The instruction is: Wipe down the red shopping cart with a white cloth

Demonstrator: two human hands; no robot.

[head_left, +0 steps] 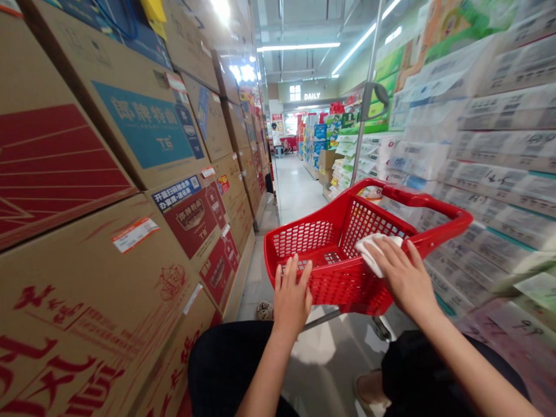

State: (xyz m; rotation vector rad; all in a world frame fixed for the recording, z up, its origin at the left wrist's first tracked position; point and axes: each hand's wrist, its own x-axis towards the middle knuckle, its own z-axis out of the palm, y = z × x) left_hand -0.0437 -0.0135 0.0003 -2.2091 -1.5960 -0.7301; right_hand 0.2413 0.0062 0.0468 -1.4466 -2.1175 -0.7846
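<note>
A red plastic shopping cart [304, 238] with perforated basket walls stands right in front of my knees, its handle towards the right. My left hand [292, 295] has its fingers stretched out and slightly spread at the near rim, with nothing in it; whether it presses on the plastic is hard to tell. Under the fingers of my right hand [402, 278] is a crumpled white cloth [372, 249], held against the near rim close to the handle end. Part of the cloth is hidden by that hand. The visible basket floor is bare red lattice.
Stacked cardboard cartons [169, 289] form a wall on the left. Tall piles of wrapped paper packs [499, 150] line the right side, close to the cart handle. A metal pole [361, 139] rises behind the cart. The tiled aisle [297, 185] runs away towards more shelves.
</note>
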